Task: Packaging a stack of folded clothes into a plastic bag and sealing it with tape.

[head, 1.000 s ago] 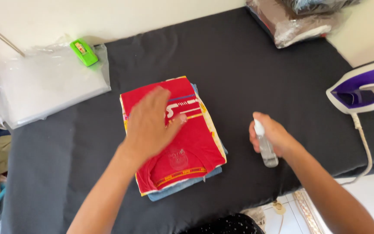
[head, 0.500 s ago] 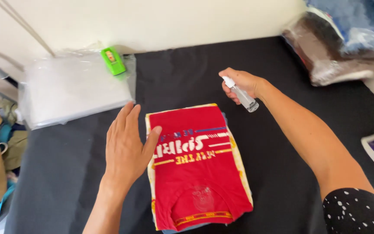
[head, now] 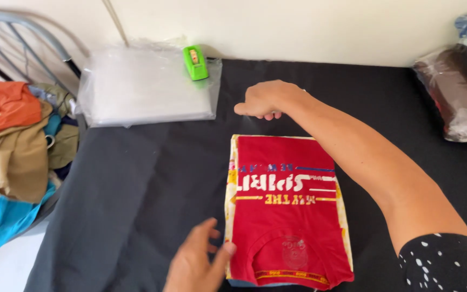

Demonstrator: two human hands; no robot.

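- A folded red T-shirt lies flat on the black padded table, its collar end toward the person; it carries yellow and white printed lettering and stripes across its middle, a round faint emblem near the collar, and a yellow edge down each side.
- A thin blue layer shows under the shirt's near edge, so it lies on at least one more folded piece.
- The left hand is open, fingers spread, at the near left corner of the shirt, thumb touching its edge.
- The right hand reaches over the far end of the shirt, fingers curled closed; whether it holds anything cannot be told from here.
- A stack of clear plastic bags lies at the table's far left corner, flat and see-through.
- A bright green tape dispenser sits on the far right corner of that stack.
- At the right edge, a clear plastic package holds dark brown and blue folded cloth.
- Left of the table, loose clothes in orange, tan and bright blue are heaped beside a grey metal frame.
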